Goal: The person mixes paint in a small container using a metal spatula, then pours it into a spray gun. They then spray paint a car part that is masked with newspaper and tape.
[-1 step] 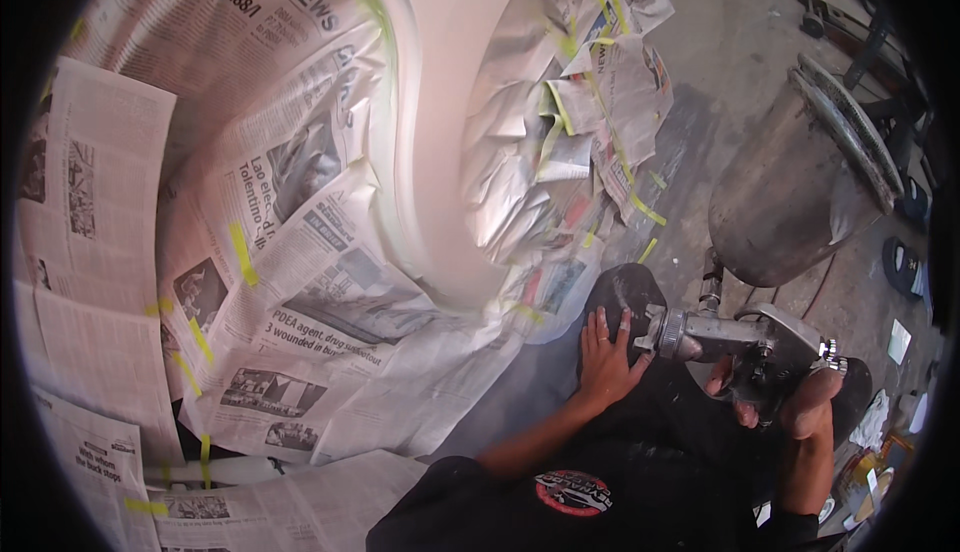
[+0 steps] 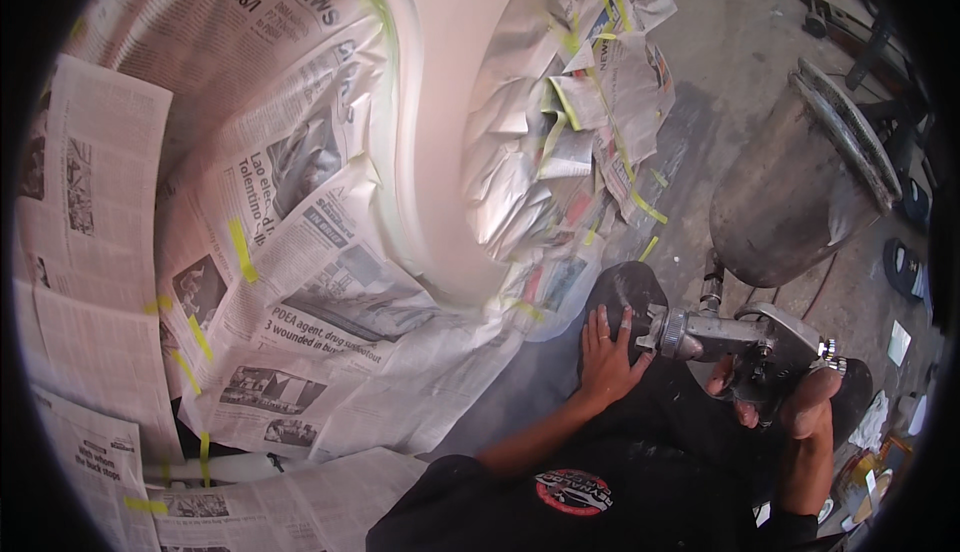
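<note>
A metal spray gun (image 2: 705,334) lies sideways above my lap, its nozzle end pointing left. My right hand (image 2: 808,407) is wrapped round its handle, most of the fingers hidden beneath the gun. From the gun's far side a stained metal paint cup (image 2: 780,202) with a thick rim leans to the right. On my knee rests my left hand (image 2: 610,367), fingers stretched out and a ring on one of them; its fingertips are close to the nozzle, and I cannot tell if they touch it. Ahead curves a smooth pale panel (image 2: 445,142).
Newspaper sheets (image 2: 250,382) held with yellow-green masking tape (image 2: 242,250) cover surfaces left of the panel. More crumpled paper (image 2: 605,102) lines its right side. Grey concrete floor (image 2: 745,27) shows at right, with dark slippers (image 2: 903,270), a dark metal frame (image 2: 860,47) and a cloth (image 2: 872,422).
</note>
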Motion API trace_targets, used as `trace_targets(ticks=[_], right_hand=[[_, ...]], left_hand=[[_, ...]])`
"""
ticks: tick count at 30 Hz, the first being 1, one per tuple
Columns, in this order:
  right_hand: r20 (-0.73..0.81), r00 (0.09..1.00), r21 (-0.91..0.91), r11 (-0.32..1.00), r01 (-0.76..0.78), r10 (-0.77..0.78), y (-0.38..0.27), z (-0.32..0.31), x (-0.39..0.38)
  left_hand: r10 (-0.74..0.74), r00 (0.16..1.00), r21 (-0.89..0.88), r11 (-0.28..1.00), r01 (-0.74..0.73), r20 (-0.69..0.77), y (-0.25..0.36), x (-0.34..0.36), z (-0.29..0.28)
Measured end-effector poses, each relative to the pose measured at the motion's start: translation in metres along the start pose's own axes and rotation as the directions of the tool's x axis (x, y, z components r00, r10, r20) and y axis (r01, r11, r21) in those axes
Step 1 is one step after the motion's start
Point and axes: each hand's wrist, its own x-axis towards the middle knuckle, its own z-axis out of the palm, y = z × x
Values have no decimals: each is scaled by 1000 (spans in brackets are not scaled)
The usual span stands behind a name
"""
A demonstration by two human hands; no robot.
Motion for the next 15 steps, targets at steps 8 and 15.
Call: trace_targets(ticks=[8,15], right_hand=[[-303,952,-241,970,-40,-36,26,19,1],[-129,987,-324,937,-130,92,24,29,5]], left_hand=[[-55,998,106,993,59,-36,11,4,-4],[-19,1000,97,995,19,2,2,2,-1]])
